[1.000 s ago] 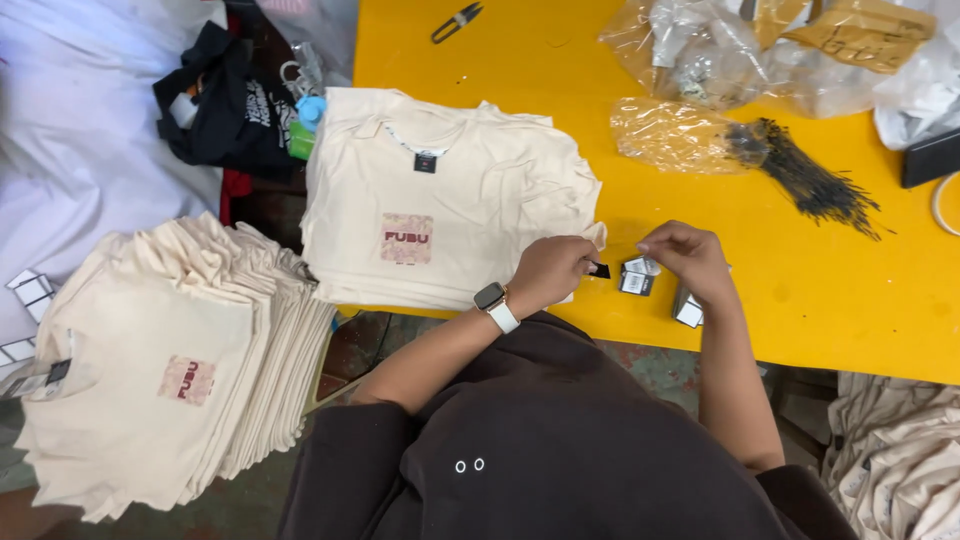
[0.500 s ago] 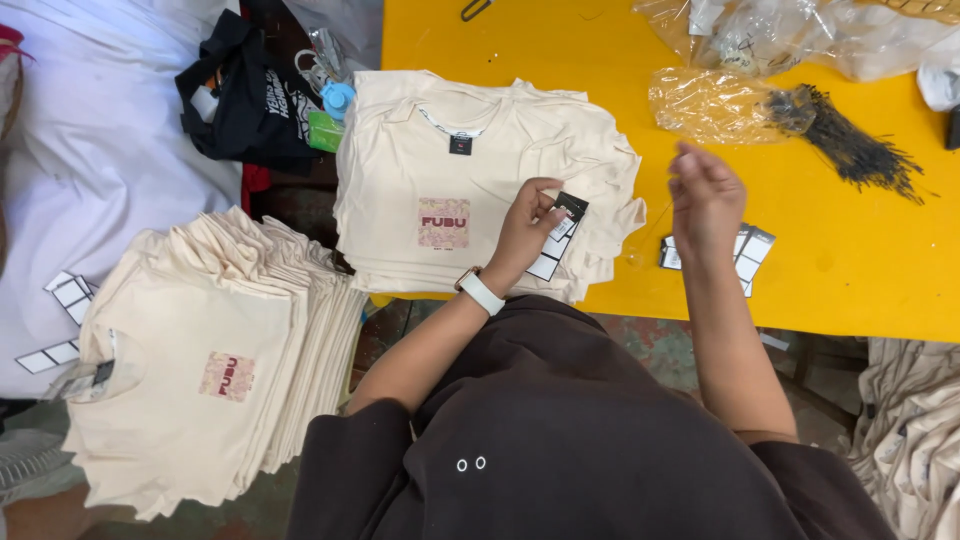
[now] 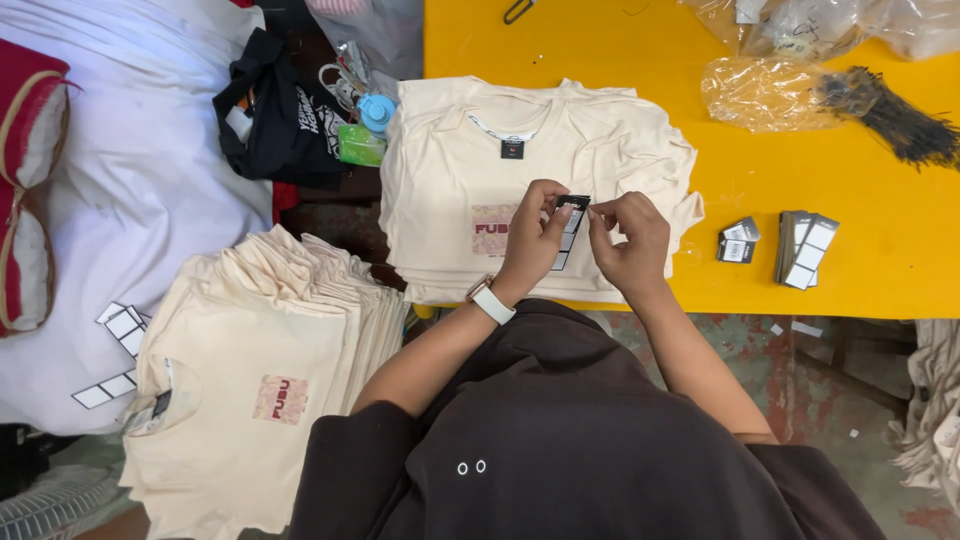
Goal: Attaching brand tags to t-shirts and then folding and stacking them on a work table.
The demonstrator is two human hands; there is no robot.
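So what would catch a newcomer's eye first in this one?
Probably the bright yellow table, with a stack of cream T-shirts at its near edge. Over that stack, the left hand and right hand together hold a black-and-white hang tag. A second, fanned pile of cream shirts sits lower left.

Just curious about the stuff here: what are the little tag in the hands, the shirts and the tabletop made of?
Tag: seemingly thin card, black and white, stiff and flat between both hands' fingers.
Shirts: soft cream knit fabric, probably cotton, matte, folded with limp edges.
Table: smooth yellow surface, faint sheen; painted or laminated, cannot tell which.
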